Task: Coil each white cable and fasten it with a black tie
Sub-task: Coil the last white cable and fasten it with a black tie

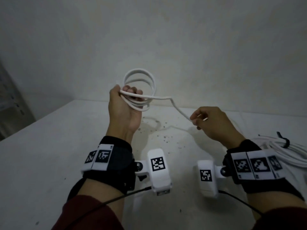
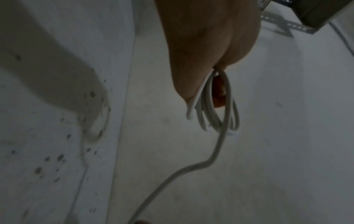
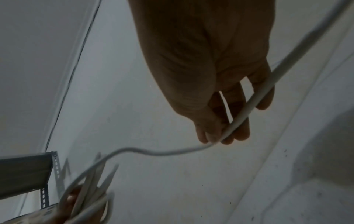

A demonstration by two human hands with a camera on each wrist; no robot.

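Observation:
My left hand [image 1: 123,103] is raised above the table and grips several loops of a white cable [image 1: 141,80] that stand up behind its fingers. In the left wrist view the loops [image 2: 216,109] hang past the palm [image 2: 201,45]. A loose strand [image 1: 176,107] runs from the coil rightward and down into my right hand [image 1: 209,122], whose thumb and fingers pinch it. The right wrist view shows the strand [image 3: 247,109] lying across the fingers [image 3: 239,130] and the coil [image 3: 90,189] at lower left. At the right edge lies another white cable bundle [image 1: 289,153] with a black tie [image 1: 284,141] around it.
The white table [image 1: 49,155] has dark specks near its middle [image 1: 164,138] and meets a pale wall at the back. A grey metal shelf frame [image 1: 10,103] stands at the far left. The loose cable trails on the table behind my right hand.

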